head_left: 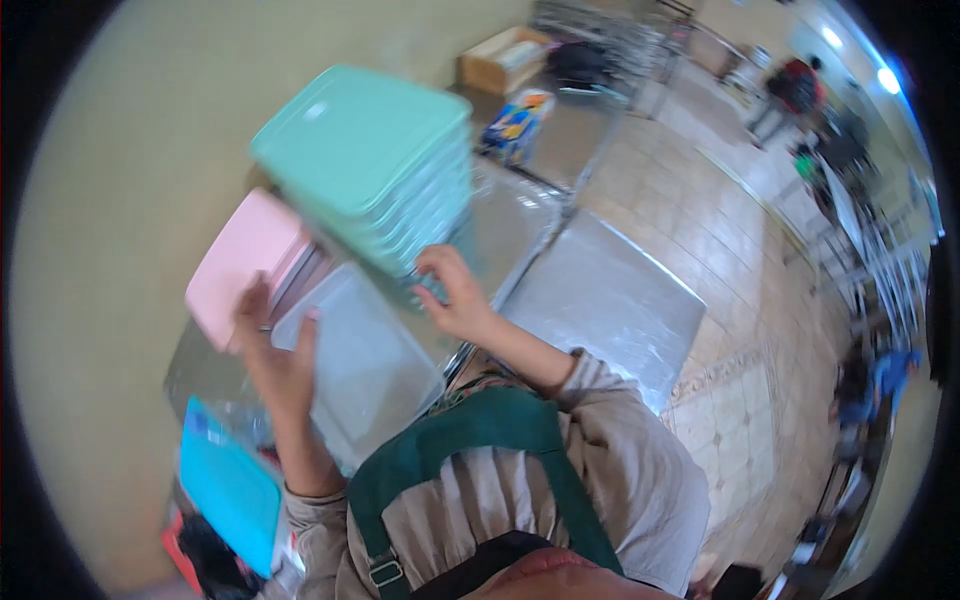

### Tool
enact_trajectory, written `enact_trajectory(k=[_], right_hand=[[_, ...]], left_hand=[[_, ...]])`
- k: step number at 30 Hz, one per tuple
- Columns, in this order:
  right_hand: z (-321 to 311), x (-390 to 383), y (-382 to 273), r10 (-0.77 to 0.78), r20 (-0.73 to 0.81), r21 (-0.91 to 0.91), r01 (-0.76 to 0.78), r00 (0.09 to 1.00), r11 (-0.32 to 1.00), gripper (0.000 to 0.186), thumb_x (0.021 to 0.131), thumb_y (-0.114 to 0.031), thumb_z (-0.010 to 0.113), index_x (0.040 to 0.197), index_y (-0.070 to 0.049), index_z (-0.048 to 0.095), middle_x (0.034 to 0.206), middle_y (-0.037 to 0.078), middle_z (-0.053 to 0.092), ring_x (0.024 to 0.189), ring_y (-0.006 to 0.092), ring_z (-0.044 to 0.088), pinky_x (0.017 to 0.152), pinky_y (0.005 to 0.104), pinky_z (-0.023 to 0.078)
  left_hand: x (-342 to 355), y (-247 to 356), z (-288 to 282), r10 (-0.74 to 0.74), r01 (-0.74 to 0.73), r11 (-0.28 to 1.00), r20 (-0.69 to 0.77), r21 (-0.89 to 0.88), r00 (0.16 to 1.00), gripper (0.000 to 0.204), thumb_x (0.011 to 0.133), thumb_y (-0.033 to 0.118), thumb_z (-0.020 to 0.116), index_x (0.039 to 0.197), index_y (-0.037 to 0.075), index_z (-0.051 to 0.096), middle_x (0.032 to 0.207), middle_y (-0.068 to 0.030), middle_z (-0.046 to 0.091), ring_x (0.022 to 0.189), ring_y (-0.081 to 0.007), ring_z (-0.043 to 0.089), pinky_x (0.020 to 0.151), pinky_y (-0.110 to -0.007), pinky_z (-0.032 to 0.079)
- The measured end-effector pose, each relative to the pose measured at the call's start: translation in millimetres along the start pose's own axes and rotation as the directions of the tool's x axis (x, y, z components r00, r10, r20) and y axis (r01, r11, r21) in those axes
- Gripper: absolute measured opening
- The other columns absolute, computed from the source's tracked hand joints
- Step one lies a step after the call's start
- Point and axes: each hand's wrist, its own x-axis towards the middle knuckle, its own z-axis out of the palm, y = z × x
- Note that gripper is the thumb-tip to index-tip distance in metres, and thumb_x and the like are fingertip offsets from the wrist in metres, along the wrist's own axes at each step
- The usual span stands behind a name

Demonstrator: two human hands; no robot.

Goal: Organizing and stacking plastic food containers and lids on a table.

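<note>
My left hand is raised with thumb and fingers apart, between a pink lid and a translucent whitish plastic container. It overlaps both, and I cannot tell whether it touches either. The container lies tilted in front of my apron. To the right, my right hand hangs with bent fingers and thumb apart, nothing visible between them. Its fingertips are close to the lower corner of a tall stack of clear containers topped by a mint-green lid. Motion blurs the left fingers slightly.
A metal table carries the stack against the wall. Farther back are a wooden box and a colourful package. A plastic-covered surface stands at my right. A bright blue lid is at lower left. People are far off.
</note>
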Motion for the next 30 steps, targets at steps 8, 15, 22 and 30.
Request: enact_trajectory(k=[8, 15, 22, 30], right_hand=[[8, -81, 49, 0.585, 0.237, -0.229, -0.541, 0.775, 0.809, 0.028, 0.072, -0.016, 0.059, 0.089, 0.003, 0.049, 0.076, 0.016, 0.052, 0.063, 0.026, 0.053, 0.057, 0.0336, 0.042], [26, -77, 21, 0.553, 0.475, -0.285, -0.475, 0.685, 0.832, 0.022, 0.073, -0.015, 0.056, 0.084, 0.003, 0.05, 0.066, 0.016, 0.054, 0.057, 0.0271, 0.053, 0.057, 0.0352, 0.042], [29, -70, 7, 0.436, 0.436, -0.215, -0.38, 0.787, 0.9, 0.018, 0.07, 0.001, 0.046, 0.088, 0.002, 0.044, 0.082, 0.018, 0.051, 0.069, 0.0256, 0.053, 0.061, 0.0304, 0.042], [-2, -32, -18, 0.207, 0.355, 0.291, -0.319, 0.912, 0.902, 0.031, 0.067, 0.012, 0.039, 0.094, -0.003, 0.037, 0.105, 0.014, 0.044, 0.094, 0.018, 0.046, 0.08, 0.0275, 0.038]], left_hand=[[-129, -26, -92, -0.641, 0.444, 0.719, 0.262, 0.535, 0.721, 0.043, 0.072, 0.019, 0.063, 0.105, -0.004, 0.047, 0.099, -0.0204, 0.054, 0.089, -0.0313, 0.053, 0.079, -0.034, 0.042], [-182, -50, -80, -0.628, 0.461, 0.61, 0.039, 0.644, 0.777, 0.044, 0.074, 0.022, 0.058, 0.103, -0.008, 0.045, 0.095, -0.024, 0.053, 0.086, -0.0377, 0.052, 0.074, -0.041, 0.042], [-189, -57, -89, -0.739, 0.699, 0.671, 0.144, 0.247, 0.659, 0.032, 0.074, 0.004, 0.054, 0.102, -0.003, 0.04, 0.087, -0.019, 0.055, 0.082, -0.0263, 0.057, 0.07, -0.034, 0.045], [-167, -64, -79, -0.712, 0.784, 0.567, 0.327, -0.254, 0.621, 0.029, 0.085, 0.014, 0.045, 0.109, 0.002, 0.035, 0.099, -0.0086, 0.049, 0.096, -0.0183, 0.048, 0.079, -0.031, 0.041]])
